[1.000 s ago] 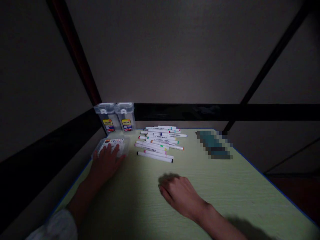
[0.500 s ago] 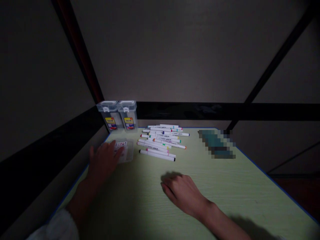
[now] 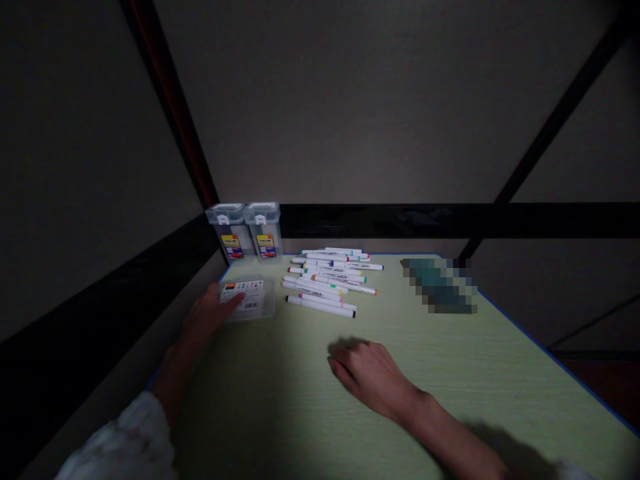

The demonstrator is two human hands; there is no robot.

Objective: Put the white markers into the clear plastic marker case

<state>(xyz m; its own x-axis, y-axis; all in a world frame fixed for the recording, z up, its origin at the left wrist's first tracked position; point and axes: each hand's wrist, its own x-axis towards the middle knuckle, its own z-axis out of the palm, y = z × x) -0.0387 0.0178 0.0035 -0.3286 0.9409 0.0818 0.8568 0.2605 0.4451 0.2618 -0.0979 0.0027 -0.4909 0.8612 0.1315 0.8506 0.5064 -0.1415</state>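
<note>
On the left of the table lies a clear plastic case (image 3: 263, 303) with a white printed label showing coloured dots and a barcode. My left hand (image 3: 210, 313) is at its left side, thumb over the label and fingers around the edge, partly hidden. Loosely curled, my right hand (image 3: 373, 377) rests on the tabletop with no object showing in it. Beyond it, several white markers (image 3: 320, 305) with coloured ends lie in a loose pile, apart from both hands.
Two lidded clear containers (image 3: 267, 233) with yellow labels stand side by side at the back left corner. A pixelated dark flat item (image 3: 440, 287) lies at the right. The pale green table (image 3: 450, 360) has a blue edge, with a wall behind it.
My left hand has shifted from over the case to its left edge, uncovering more of the label. The whole view has moved slightly; my right hand stays resting on the table.
</note>
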